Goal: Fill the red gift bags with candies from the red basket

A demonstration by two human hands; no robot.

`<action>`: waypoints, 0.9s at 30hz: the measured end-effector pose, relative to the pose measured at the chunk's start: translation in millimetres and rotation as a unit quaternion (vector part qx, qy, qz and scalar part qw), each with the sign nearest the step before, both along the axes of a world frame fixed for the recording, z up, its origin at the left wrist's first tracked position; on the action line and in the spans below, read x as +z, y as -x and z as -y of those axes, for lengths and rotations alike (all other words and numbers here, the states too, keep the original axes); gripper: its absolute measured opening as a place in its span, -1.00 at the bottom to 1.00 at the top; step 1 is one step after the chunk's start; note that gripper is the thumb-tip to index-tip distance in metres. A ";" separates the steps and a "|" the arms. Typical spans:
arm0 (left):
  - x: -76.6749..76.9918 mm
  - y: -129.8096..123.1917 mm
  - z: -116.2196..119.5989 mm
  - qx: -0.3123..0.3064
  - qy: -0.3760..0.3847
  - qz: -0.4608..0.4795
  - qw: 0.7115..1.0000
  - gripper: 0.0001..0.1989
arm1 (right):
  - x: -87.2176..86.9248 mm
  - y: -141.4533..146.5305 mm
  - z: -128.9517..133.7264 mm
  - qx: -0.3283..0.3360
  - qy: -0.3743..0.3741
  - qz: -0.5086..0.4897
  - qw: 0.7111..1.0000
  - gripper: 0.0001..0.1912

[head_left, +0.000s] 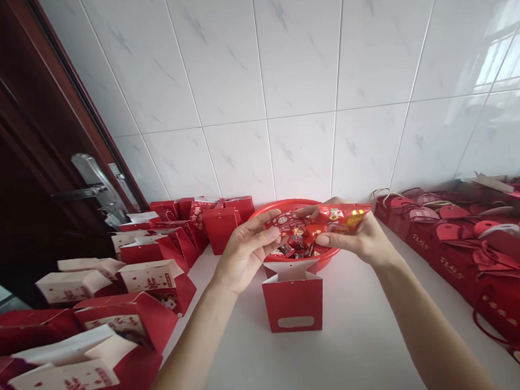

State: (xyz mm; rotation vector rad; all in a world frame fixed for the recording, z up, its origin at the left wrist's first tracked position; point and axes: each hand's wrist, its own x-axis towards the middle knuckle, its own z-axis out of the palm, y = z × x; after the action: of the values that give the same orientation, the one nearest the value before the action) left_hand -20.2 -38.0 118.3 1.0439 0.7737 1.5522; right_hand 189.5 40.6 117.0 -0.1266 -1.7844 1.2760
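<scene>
Red perforated basket (pixel 287 204): landmark. Open-topped red gift box (pixel 293 302): basket's near side. Glossy red packet (pixel 344 214): over basket's right, pinched in my right hand (pixel 366 241). My left hand (pixel 242 251): fingers curled, hold uncertain. Advised: light edge grip.

Reds of every kind against grey-veined white wall tiles (pixel 297 50).
The front box (pixel 293 302) is plain red with a pale strip; the packet (pixel 345 214) is glossy red with yellow; the basket (pixel 296 205) is orange-red; the left-hand boxes (pixel 152 278) pair red with cream, red-lettered panels; the tabletop (pixel 354 331) is white.
</scene>
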 end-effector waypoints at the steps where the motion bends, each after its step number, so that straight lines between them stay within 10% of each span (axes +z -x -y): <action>1: 0.5 1.2 0.0 -0.013 0.006 0.014 1.000 -0.62 | 0.0 1.1 1.1 -0.005 -0.004 -0.006 1.000 -0.68; 9: -2.1 0.1 2.6 -0.064 0.021 -0.023 0.997 -0.65 | -0.5 6.2 7.9 -0.105 -0.042 -0.037 0.993 -0.71; 13: 1.4 2.2 6.9 0.021 -0.011 -0.172 0.985 -0.59 | 3.2 3.9 12.3 -0.193 -0.067 -0.026 0.979 -0.77; 16: 9.5 10.8 16.4 0.090 -0.053 -0.334 0.937 -0.67 | 6.1 -1.7 13.9 -0.218 -0.056 -0.008 0.974 -0.74; 22: 16.8 25.4 31.5 0.002 -0.022 -0.585 0.810 -0.73 | 8.8 -9.5 13.2 -0.218 -0.032 0.010 0.975 -0.70; 27: 6.8 22.1 22.4 -0.030 -0.006 -0.625 0.780 -0.70 | 10.4 -9.4 12.5 -0.181 -0.025 0.070 0.981 -0.71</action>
State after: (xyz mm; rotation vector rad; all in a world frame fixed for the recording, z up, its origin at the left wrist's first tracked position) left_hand -42.3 -60.5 125.1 2.0955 1.5613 0.6044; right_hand 198.9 28.1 127.4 -0.5012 -1.8085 0.9795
